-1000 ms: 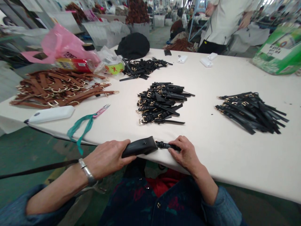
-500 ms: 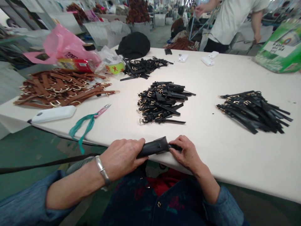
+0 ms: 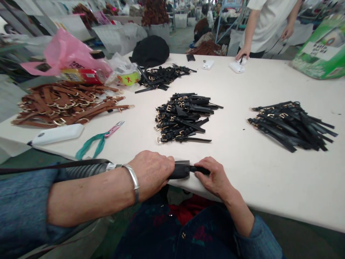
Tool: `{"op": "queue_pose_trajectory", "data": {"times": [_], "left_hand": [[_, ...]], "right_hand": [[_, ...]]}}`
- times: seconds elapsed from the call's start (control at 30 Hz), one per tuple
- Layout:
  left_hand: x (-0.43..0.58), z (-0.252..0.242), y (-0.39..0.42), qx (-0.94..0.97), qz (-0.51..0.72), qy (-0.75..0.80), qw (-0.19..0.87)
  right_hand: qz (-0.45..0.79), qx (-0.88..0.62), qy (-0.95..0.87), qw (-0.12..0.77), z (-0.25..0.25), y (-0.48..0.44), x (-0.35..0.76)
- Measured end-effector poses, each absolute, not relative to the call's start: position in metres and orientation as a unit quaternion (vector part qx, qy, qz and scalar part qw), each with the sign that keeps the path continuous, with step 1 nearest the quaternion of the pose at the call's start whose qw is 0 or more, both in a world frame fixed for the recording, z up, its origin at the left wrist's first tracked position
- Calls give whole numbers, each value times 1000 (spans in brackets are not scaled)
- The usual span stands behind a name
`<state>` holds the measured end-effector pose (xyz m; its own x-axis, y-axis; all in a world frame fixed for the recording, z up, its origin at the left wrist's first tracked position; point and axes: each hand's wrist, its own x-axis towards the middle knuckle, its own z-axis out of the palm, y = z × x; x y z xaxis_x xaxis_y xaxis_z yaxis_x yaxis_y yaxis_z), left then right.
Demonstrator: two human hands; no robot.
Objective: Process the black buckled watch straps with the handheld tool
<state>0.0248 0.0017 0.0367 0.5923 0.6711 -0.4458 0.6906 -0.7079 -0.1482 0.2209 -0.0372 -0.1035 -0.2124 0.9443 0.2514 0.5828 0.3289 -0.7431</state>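
I am working both hands at about 6 o'clock, on the near edge of the cream-white surface [image 3: 272, 190]. My left hand [image 3: 152, 175] and right hand [image 3: 217, 176] are apart, and each is gripping 1 end of a flat black leather strap [image 3: 181, 169]: the left is clamping the wider end, while the right is pressing down on the narrow tail. A long dark strip [image 3: 54, 165] is running toward 9 o'clock above my left forearm, but I cannot tell whether it joins the strap.

The strap is feeling light and soft to me, likely to flex easily and possibly slip along its smooth face. I am judging the wider section the steadiest place to take hold, since the narrow tail is likely to bend.

At 12 o'clock, 3 piles of black buckled straps [image 3: 183, 117] are lying on the surface, with tan leather straps with gold rings [image 3: 64, 106] at 10 o'clock. Pink-handled snips with a green ribbon [image 3: 114, 128] and a white plastic bar [image 3: 56, 134] are lying at 9 o'clock. A co-worker's hand [image 3: 241, 53] is resting on a white box [image 3: 237, 67] at 1 o'clock. A green printed sack [image 3: 320, 50] is sitting at 2 o'clock; I am finding its white label's writing too small to read.
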Motion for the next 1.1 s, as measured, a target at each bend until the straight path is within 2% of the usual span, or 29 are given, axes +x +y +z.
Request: {"op": "queue_pose_trajectory", "data": {"times": [0.43,0.73,0.93,1.1], "left_hand": [[7,30,8,881,-226,411,65],[31,27,12,887,-227,399,39],[4,20,16,868,-219,442,56],[-20,24,29,845,-233,480,25]], "right_hand": [[252,-521,-738,348,-104,-38,222],[251,-533,-732,341,-103,-37,223],[253,-525,-733,351,-104,-38,224],[260,-523,-731,353,-105,-38,224]]}}
